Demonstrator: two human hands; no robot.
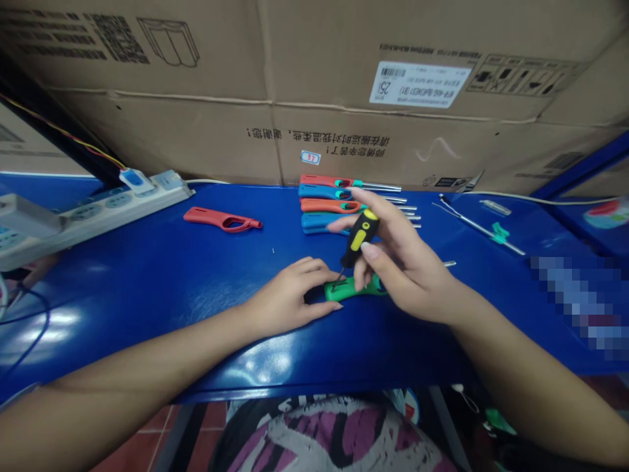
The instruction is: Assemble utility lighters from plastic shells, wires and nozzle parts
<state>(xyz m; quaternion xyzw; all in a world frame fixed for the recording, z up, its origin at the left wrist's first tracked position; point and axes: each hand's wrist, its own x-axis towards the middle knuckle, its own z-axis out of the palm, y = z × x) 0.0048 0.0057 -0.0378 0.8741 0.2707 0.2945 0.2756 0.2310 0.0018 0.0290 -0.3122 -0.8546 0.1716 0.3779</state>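
Note:
On the blue table a green lighter body [348, 289] lies flat, its left end pinched between the thumb and fingers of my left hand [285, 295]. In my right hand [415, 265] is a small black and yellow screwdriver [362, 237], held tilted by its handle. Its blade points down to the left end of the green lighter, though I cannot tell how firmly it touches. My right hand hides the lighter's right end; a silver tip shows beyond it. Just behind, red, blue and orange long-nosed lighters [324, 206] lie side by side.
A loose red lighter shell [216, 217] lies at the left, near a white power strip [93, 219]. A metal tube with wires [491, 235] rests at the right. Behind the blue table [206, 282] stands a large cardboard box [196, 124]. A small pale piece [274, 250] lies mid-table.

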